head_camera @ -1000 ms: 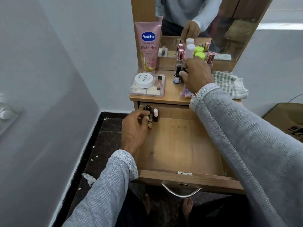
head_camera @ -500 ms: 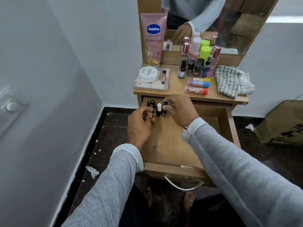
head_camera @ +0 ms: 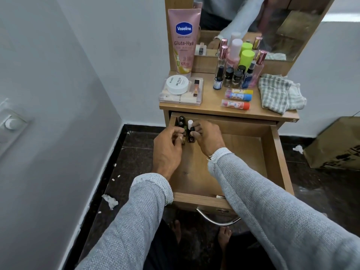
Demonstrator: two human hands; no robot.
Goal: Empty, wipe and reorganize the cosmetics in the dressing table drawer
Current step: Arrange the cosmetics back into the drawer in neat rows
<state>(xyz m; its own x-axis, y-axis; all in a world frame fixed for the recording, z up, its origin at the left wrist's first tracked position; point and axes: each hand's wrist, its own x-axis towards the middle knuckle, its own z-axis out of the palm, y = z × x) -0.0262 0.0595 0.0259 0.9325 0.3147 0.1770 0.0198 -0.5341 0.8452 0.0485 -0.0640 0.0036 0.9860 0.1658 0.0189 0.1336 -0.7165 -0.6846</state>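
Note:
The wooden drawer (head_camera: 280,164) of the dressing table is pulled out. Several small dark bottles (head_camera: 181,121) and a white-capped one (head_camera: 190,122) stand in its back left corner. My right hand (head_camera: 209,138) pinches a small dark bottle (head_camera: 191,137) and sets it beside that group. My left hand (head_camera: 168,149) is right next to it, its fingers curled round a small beige bottle (head_camera: 183,140) in the same corner. The hands hide the bottles' bases.
On the tabletop (head_camera: 210,102) are a pink Vaseline tube (head_camera: 184,41), a white jar (head_camera: 177,84) on a clear box (head_camera: 181,98), a cluster of bottles (head_camera: 237,73), coloured lip-balm tubes (head_camera: 238,95) and a checked cloth (head_camera: 278,92). A cardboard box (head_camera: 335,145) stands on the floor at right.
My right hand came down from the tabletop bottles with a small dark bottle into the drawer's back left corner. My left hand stayed in that corner.

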